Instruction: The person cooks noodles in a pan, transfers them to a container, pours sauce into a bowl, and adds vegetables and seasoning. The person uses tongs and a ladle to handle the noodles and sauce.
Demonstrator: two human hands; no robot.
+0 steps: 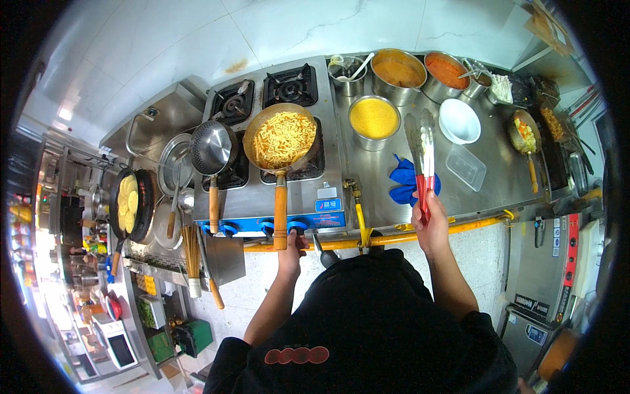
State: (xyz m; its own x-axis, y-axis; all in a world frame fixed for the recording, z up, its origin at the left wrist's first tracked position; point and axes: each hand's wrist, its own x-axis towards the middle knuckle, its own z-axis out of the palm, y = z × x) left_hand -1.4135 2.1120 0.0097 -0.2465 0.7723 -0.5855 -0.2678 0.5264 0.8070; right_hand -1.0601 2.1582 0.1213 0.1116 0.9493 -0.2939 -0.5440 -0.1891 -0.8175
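My left hand [293,251] is at the front of the gas stove, with its fingers on a dark control knob [297,226]. Above it a wok [252,150] full of yellow noodles [284,140] sits on the front right burner, its wooden handle [280,207] pointing toward me. In my right hand [433,229] are red-handled metal tongs [424,147], held over the steel counter [364,172]. A crumpled blue cloth [402,182] lies partly beneath the tongs. Beside them stand a white bowl [459,121] and a clear plastic container [466,167].
An empty pan [212,147] rests on the front left burner. Pots of yellow liquid [375,118], brown sauce [398,70] and red sauce [447,71] stand on the counter. A yellow gas pipe [393,240] runs along the front. A bamboo brush [192,253] hangs over the left edge.
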